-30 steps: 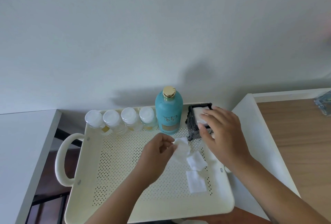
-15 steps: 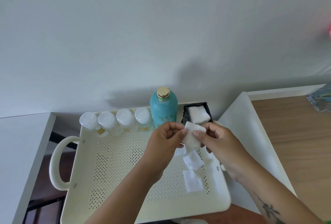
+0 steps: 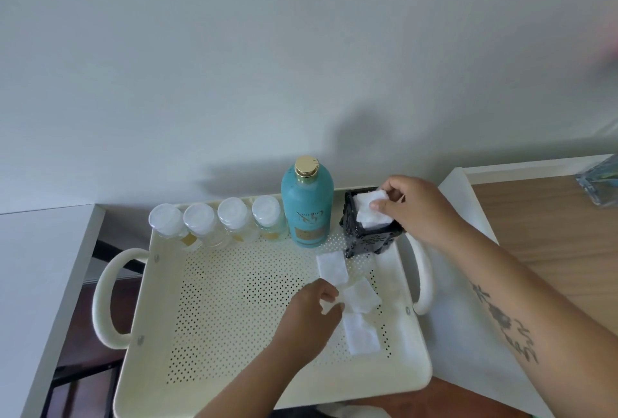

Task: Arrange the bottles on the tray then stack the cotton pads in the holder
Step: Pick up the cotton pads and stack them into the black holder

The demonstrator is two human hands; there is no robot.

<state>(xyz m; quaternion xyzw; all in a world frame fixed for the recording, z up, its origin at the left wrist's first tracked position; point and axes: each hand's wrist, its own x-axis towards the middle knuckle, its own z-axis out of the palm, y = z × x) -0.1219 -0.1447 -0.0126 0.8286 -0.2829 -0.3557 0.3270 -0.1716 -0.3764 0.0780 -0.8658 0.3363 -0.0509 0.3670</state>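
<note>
A pad (image 3: 373, 208) was pinched into the holder (image 3: 368, 237) by the right hand (image 3: 414, 207), upper right; another (image 3: 329, 304) was gripped by the left hand (image 3: 314, 310); flat, square placement seemed best.

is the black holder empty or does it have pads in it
Not empty: white cotton pads fill the black holder up to its rim, and the right hand presses one in.
</note>
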